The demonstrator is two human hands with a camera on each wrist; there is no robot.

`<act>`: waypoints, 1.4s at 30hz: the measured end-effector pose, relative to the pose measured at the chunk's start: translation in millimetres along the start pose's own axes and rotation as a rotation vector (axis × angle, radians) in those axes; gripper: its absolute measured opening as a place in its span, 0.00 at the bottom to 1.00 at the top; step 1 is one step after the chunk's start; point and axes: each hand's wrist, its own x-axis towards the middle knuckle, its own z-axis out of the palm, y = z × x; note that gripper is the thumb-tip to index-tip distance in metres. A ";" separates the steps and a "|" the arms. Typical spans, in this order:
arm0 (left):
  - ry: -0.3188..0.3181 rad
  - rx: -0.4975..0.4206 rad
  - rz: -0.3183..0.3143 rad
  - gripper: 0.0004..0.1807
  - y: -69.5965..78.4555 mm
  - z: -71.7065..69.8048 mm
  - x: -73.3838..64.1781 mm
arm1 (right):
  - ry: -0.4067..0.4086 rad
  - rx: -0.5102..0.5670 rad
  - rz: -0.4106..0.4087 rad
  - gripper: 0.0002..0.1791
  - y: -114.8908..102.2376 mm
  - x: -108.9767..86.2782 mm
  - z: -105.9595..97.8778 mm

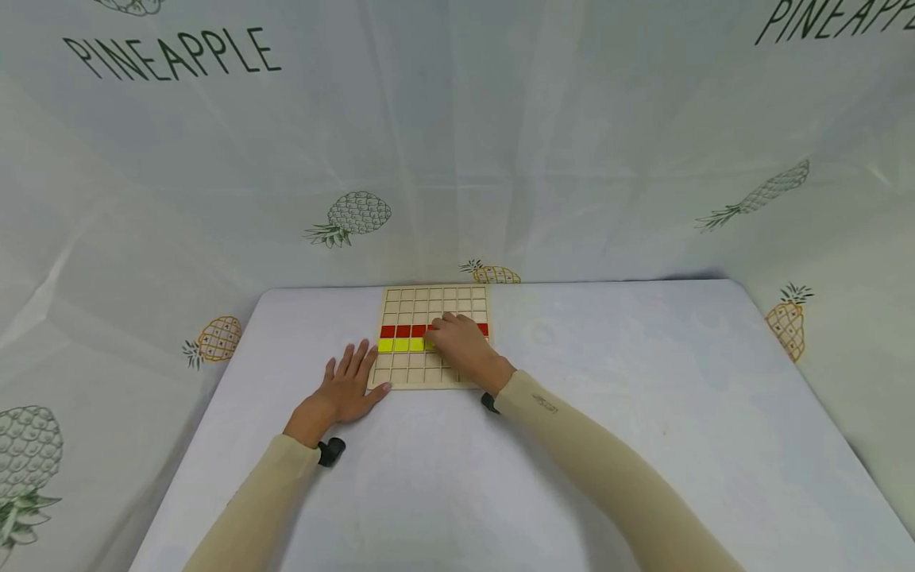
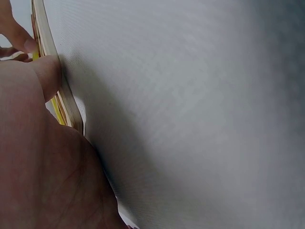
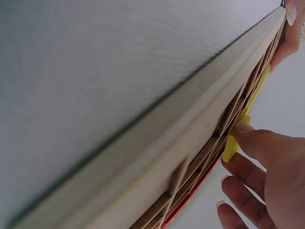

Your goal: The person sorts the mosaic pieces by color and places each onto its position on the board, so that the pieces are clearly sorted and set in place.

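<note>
A wooden grid board (image 1: 400, 375) lies on the white table. One of its rows carries red tiles (image 1: 403, 331), and the row just nearer holds several yellow tiles (image 1: 400, 345) from the left side. My right hand (image 1: 457, 343) reaches over the middle of the board and hides part of both rows. In the right wrist view its thumb and index finger pinch a yellow tile (image 3: 231, 148) at the grid, the other fingers loosely bent. My left hand (image 1: 348, 389) rests on the table with fingers spread, thumb and fingertips at the board's near left corner and left edge.
The white table (image 1: 608, 357) extends around the board, whose far side lies close to the table's back edge. Behind and beside it hangs a pale curtain (image 1: 593, 119) printed with pineapples. A small black device (image 1: 331, 451) sits at my left wrist.
</note>
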 end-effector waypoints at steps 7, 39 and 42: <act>0.000 -0.006 0.003 0.49 0.1 -0.4 0.2 | -0.036 -0.010 0.033 0.09 -0.9 3.5 -0.2; 0.009 -0.025 0.012 0.49 0.7 0.2 -2.1 | -0.041 0.006 0.049 0.16 2.4 -34.0 -1.9; 0.012 -0.023 0.013 0.49 0.8 0.2 -2.2 | 0.005 0.052 0.054 0.14 9.2 -42.2 -1.1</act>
